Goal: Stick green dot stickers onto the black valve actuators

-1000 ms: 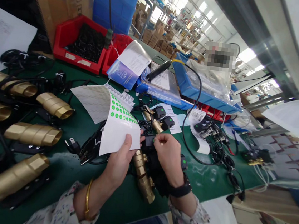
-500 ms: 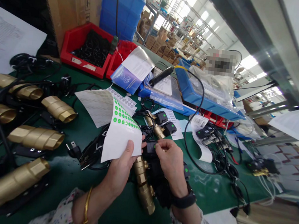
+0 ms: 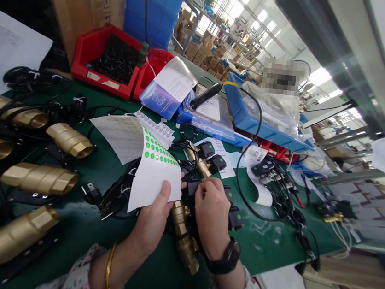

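My left hand (image 3: 154, 219) pinches the lower corner of a white sheet of green round stickers (image 3: 155, 168) and holds it up over the green table. My right hand (image 3: 209, 213) presses its fingertips on the black box (image 3: 191, 189) on top of a brass valve (image 3: 183, 236) that lies between my hands. Whether a sticker is under the fingers, I cannot tell. Two more black boxes with green dots (image 3: 232, 208) sit just right of that hand.
Several large brass valves (image 3: 41, 178) with black cords lie at the left. Red bins (image 3: 102, 60) and blue trays (image 3: 251, 118) stand at the back. More small valves (image 3: 205, 157), a loose label sheet (image 3: 120, 131) and tangled cables (image 3: 284, 196) lie around the middle and right.
My right hand has turned and moved slightly left onto the valve's black box, uncovering the two black boxes at its right. The sticker sheet stays held in my left hand.
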Demonstrator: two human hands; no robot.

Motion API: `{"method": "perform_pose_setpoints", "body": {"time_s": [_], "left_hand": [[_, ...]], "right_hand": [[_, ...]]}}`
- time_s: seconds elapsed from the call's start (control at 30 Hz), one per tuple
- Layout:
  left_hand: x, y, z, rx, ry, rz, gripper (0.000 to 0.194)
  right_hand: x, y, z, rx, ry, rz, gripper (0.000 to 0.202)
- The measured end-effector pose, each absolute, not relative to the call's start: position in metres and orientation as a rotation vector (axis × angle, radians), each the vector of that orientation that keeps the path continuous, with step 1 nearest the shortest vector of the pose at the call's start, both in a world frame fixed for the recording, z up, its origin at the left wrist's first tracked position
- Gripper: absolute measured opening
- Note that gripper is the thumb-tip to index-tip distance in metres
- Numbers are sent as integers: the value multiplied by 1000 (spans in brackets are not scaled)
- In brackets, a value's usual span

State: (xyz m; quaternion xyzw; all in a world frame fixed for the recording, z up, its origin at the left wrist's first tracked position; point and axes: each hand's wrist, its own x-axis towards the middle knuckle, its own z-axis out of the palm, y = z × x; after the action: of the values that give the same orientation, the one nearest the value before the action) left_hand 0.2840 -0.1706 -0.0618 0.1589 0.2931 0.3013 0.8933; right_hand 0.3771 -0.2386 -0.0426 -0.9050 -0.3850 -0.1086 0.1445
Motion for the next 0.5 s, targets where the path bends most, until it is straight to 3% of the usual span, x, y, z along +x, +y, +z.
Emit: {"method": "perform_pose_setpoints", "body": {"time_s": [0.17,0.37,0.5], "left_hand": [[284,-173,-65,370,663,745,47],[276,-168,-64,571,740,883,57],[275,-167,-56,648,733,858,62]], "right_hand": [[378,-244,-43,-2532,-1103,-221,24],[411,-254,-17,-2254,-781,-158,10],[418,-239,0,-1966,-644,434,23]]}}
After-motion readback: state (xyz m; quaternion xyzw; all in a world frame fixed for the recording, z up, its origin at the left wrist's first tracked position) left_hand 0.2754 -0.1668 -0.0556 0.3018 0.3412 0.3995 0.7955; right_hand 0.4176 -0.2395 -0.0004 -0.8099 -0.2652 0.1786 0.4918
